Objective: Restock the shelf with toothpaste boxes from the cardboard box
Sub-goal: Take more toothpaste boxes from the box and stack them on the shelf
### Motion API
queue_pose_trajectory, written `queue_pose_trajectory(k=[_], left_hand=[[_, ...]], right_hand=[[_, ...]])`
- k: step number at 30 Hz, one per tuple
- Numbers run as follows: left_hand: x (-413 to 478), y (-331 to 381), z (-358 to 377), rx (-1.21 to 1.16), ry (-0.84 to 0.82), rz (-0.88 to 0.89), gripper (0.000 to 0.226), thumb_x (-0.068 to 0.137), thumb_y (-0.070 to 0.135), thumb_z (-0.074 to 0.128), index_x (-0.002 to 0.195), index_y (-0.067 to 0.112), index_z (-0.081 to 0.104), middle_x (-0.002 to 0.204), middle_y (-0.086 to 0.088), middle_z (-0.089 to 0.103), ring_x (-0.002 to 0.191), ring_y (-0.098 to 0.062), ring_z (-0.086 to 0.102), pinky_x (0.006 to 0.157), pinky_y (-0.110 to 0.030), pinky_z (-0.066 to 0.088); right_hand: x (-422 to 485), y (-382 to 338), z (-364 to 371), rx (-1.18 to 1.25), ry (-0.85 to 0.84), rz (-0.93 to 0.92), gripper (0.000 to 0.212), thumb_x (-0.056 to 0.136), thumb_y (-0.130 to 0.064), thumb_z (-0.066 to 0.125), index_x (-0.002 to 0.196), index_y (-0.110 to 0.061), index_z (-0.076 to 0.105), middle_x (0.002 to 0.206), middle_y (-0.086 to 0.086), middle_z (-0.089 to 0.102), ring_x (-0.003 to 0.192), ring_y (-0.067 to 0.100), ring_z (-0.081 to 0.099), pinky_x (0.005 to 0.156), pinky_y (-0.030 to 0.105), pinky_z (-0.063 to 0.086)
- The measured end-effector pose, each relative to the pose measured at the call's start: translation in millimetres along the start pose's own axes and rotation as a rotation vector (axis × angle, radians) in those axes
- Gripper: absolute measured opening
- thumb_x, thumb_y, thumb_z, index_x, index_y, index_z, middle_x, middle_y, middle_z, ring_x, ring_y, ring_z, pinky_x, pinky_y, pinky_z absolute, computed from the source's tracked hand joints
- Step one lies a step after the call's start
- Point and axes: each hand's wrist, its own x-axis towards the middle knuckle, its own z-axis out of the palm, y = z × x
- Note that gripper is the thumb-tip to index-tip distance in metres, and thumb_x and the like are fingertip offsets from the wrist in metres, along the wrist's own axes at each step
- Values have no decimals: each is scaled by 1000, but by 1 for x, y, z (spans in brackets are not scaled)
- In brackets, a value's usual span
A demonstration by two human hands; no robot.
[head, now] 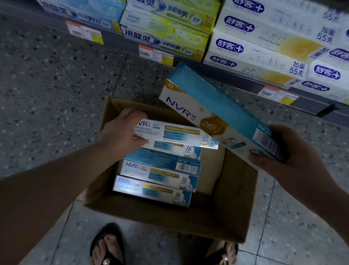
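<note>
Cardboard box (235, 201) open on the speckled floor (35, 99), just below the shelf (311, 106). Inside: stack of NVR toothpaste boxes (157, 175), lying flat toward the left side. Left hand (122, 134) reaches into the carton, fingers closed around the left end of the top toothpaste box (175, 132), which sits tilted on the stack. Right hand (290, 151) grips the barcode end of a raised toothpaste box (209, 108), held above the carton's far right corner, slanting toward the shelf. Shelf carries rows of other toothpaste brands (168, 19). Sandalled feet (108, 251) at carton's near edge
</note>
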Motion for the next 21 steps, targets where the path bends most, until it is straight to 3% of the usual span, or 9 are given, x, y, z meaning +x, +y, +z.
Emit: queue_pose_trajectory(k=[4,7,10,13,17,21], left_hand=[[-45,33,-45,-68,-20,33,52,63,11,80,110,10,59,113,-12,58,95,-19,56,80,-37,52],[-85,60,-84,-111,-60,38,53,62,8,81,109,9,57,112,-12,59,98,-20,57,79,-36,54],[-119,81,-126,-126,-63,88,58,57,15,82,104,25,49,105,-13,59,93,-26,62,74,-38,57],[-144,107,-173,-116,-48,111,54,57,28,77,98,33,43,101,-4,59,85,-21,63,69,-31,56],[-168,151,-247,-106,-64,111,46,57,39,78,83,43,40,79,26,43,79,-8,57,65,-24,48],[-193,192,-323,-178,-83,211,41,50,55,65,85,43,47,83,23,53,77,-3,59,67,-29,53]], right_hand=[[-29,-35,-26,26,2,19,54,73,-8,72,121,-18,50,101,1,60,86,11,60,62,11,49],[-55,-71,-52,67,3,9,52,73,-5,73,118,-19,51,95,-3,58,81,-3,55,52,3,45],[-81,-111,-81,109,14,-13,51,71,-3,74,108,-28,49,89,-10,57,74,-8,55,52,1,44],[-109,-150,-112,111,59,-52,56,69,-5,76,107,-33,46,90,-16,55,77,-5,56,55,1,44],[-152,-204,-162,156,100,-120,58,70,-5,75,106,-38,45,95,-22,57,86,-3,60,62,3,47],[-211,-257,-223,168,183,-167,55,70,3,73,104,-33,48,89,-21,60,79,-16,57,59,1,41]])
